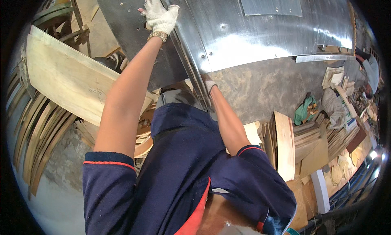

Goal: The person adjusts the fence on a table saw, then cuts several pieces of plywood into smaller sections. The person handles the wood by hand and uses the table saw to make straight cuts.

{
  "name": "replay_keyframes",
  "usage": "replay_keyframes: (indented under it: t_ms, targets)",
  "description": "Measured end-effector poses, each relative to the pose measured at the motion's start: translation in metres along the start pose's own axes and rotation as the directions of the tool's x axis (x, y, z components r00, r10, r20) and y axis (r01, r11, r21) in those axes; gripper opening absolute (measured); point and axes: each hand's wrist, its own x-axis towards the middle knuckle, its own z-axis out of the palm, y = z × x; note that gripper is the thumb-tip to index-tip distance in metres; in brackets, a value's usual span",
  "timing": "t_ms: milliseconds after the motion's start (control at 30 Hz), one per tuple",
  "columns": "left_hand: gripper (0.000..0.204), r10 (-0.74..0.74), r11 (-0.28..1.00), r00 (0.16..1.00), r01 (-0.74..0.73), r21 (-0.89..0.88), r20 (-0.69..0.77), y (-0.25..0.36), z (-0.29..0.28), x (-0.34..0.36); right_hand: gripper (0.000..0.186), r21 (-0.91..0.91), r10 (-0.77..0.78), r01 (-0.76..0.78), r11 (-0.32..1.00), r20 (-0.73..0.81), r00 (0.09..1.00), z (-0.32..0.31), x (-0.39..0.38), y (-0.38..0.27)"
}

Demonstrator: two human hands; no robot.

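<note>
My left hand [161, 16], in a white fingerless glove with a wristwatch below it, lies on the upper part of a long metal channel [189, 64], fingers spread. The channel runs down between a dark metal panel [122, 19] and a curved shiny metal panel [260, 33] with bolts and cutouts. My right hand [208, 82], also gloved, is at the channel's lower part, under the shiny panel's edge; its fingers are mostly hidden, so I cannot tell their grip.
A pale plywood sheet [69, 72] and curved wood strips [36, 137] lie at the left. At the right are stacked boards [309, 149], a green cloth [303, 108] and scrap wood. A co-worker [370, 72] bends at the far right. Concrete floor [252, 92] shows below the panel.
</note>
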Motion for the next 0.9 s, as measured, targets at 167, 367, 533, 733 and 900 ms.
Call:
replay_keyframes:
  t_ms: [167,367,533,733,900]
  targets:
    - [0.095,0.112,0.986,0.994,-0.111,-0.123,0.002,-0.004,-0.002,-0.002,0.04,-0.235,-0.071,0.058,0.97,-0.048,0.996,-0.007,-0.018,-0.006]
    - [0.1,0.009,0.991,0.999,-0.003,-0.132,0.039,0.007,-0.02,0.005,0.038,-0.02,0.013,-0.032,0.999,-0.609,0.793,0.016,-0.076,-0.024]
    - [0.109,-0.047,0.976,0.999,0.046,-0.211,-0.001,0.008,-0.026,0.012,0.042,-0.201,-0.231,0.113,0.973,-0.849,0.475,0.05,-0.089,-0.043]
    - [0.104,-0.029,0.986,0.999,0.033,-0.161,0.028,0.004,-0.025,0.02,0.043,-0.022,-0.024,0.009,1.0,-0.864,0.502,0.059,-0.089,-0.064]
    - [0.104,-0.035,0.984,0.998,0.042,-0.174,0.046,0.004,-0.03,0.023,0.042,-0.049,-0.032,-0.022,0.999,-0.878,0.478,0.061,-0.087,-0.067]
